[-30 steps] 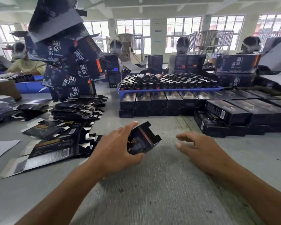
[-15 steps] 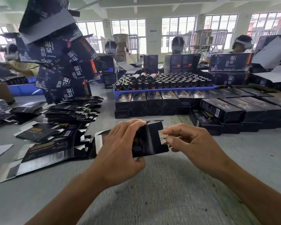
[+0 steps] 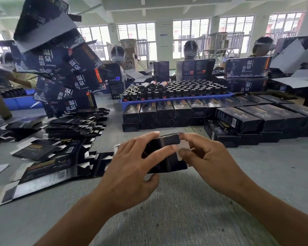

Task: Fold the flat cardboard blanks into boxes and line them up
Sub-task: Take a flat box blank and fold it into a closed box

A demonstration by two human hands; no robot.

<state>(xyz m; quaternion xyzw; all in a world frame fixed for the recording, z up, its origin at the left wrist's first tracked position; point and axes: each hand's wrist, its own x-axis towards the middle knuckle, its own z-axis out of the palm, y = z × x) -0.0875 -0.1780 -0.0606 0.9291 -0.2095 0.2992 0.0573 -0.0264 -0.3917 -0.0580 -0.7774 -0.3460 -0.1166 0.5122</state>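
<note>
A small black cardboard box (image 3: 164, 162), half folded with its end flaps loose, is held just above the grey table at the centre. My left hand (image 3: 132, 167) grips its left side, fingers over the top and thumb across the front. My right hand (image 3: 204, 157) pinches an end flap at the box's right end. Flat black blanks (image 3: 48, 169) lie spread on the table to the left, with a neater stack (image 3: 75, 125) behind them. Folded boxes stand in a row (image 3: 160, 114) at the far centre, and more lie side by side (image 3: 252, 119) to the right.
A blue tray (image 3: 176, 98) of several dark bottles sits on the row of folded boxes. A leaning tower of large printed cartons (image 3: 60, 75) rises at the left. Several people sit behind the far side. Bare grey table (image 3: 167, 210) lies in front of me.
My left hand lifted the box and turned it towards the right hand. My right hand came in from the right and took hold of the end flap, which is now being bent over.
</note>
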